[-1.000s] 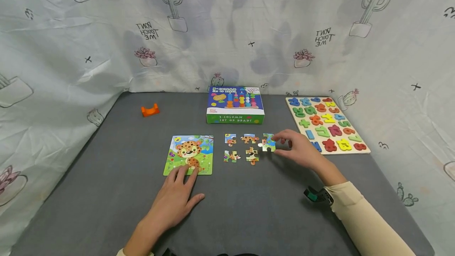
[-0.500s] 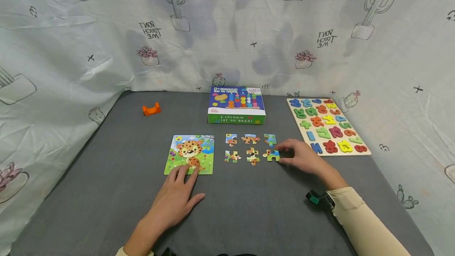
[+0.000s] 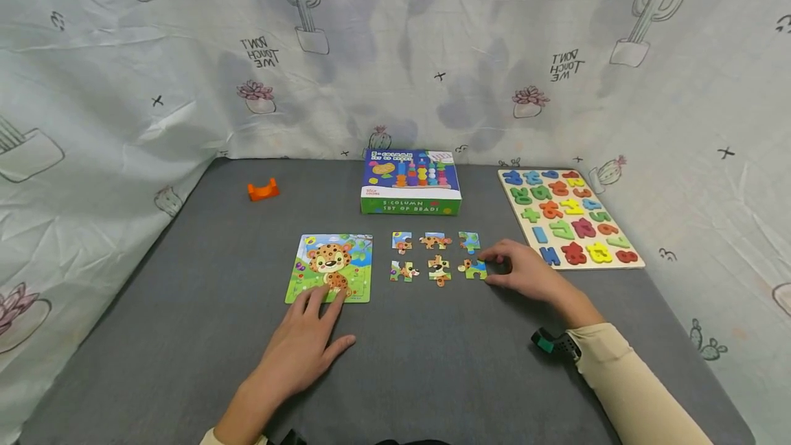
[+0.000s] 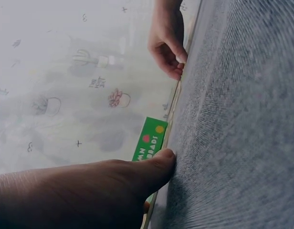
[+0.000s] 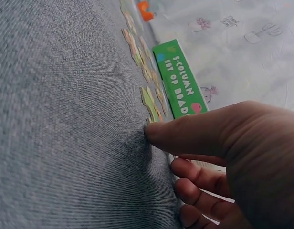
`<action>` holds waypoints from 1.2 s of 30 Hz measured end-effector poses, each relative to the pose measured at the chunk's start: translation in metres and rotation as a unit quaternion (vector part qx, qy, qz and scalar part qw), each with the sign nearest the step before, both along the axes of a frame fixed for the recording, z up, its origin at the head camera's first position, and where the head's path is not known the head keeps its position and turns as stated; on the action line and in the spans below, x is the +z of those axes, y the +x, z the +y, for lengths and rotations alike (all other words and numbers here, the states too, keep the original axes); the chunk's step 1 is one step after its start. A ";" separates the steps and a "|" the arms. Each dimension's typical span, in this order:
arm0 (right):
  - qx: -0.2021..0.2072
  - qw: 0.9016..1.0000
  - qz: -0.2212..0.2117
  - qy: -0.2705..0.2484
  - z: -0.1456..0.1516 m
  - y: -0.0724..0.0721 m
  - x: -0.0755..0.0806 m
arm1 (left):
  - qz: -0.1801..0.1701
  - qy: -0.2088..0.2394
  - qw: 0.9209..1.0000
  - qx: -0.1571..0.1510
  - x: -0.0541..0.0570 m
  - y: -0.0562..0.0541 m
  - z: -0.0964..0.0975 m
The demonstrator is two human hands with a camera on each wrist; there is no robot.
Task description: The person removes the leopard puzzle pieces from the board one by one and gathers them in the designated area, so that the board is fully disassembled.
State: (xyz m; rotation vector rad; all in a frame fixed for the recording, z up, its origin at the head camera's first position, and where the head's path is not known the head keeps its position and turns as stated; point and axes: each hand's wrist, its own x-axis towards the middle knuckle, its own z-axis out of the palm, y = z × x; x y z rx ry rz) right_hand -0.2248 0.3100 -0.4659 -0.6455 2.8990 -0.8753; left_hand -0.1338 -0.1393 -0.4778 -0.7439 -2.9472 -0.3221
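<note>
My left hand point(image 3: 303, 349) lies with its fingers extended, fingertips on the lower edge of a square puzzle board point(image 3: 296, 287) picturing a leopard cub. To the right, several loose jigsaw pieces lie in two rows, among them a dog-faced piece point(image 3: 439, 269) and a blue-green corner piece point(image 3: 469, 242). At the right end of the lower row, thumb and index finger of my right hand point(image 3: 525, 273) pinch the edge of a green and blue puzzle piece point(image 3: 472, 269). The right wrist view shows that thumb point(image 5: 185, 131) low against the cloth by the row.
A bead-set box point(image 3: 410, 184) stands behind the pieces. At back right lies a wooden board of coloured numbers point(image 3: 525, 229). An orange plastic piece point(image 3: 264, 190) sits at back left. Printed cactus fabric point(image 3: 383, 53) hangs behind the grey table.
My right hand has brought its puzzle piece down from beside the upper row's right-end piece to the end of the lower row. The left hand stays put.
</note>
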 end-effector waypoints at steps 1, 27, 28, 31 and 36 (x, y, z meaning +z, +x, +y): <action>-0.002 1.000 0.000 0.000 0.000 0.000 0.001 | 0.001 0.001 1.000 0.000 0.000 0.000 0.000; 0.082 0.995 0.047 -0.026 -0.083 -0.019 0.046 | -0.002 -0.068 0.997 0.029 0.003 0.012 0.014; 0.095 0.994 0.048 -0.027 -0.092 -0.021 0.048 | -0.003 -0.071 0.997 0.031 0.002 0.013 0.015; 0.127 0.990 0.047 -0.029 -0.119 -0.030 0.053 | -0.006 -0.068 0.997 0.036 -0.001 0.018 0.016; 0.163 0.985 0.033 -0.049 -0.160 -0.045 0.056 | 0.006 -0.054 0.998 0.040 -0.006 0.022 0.017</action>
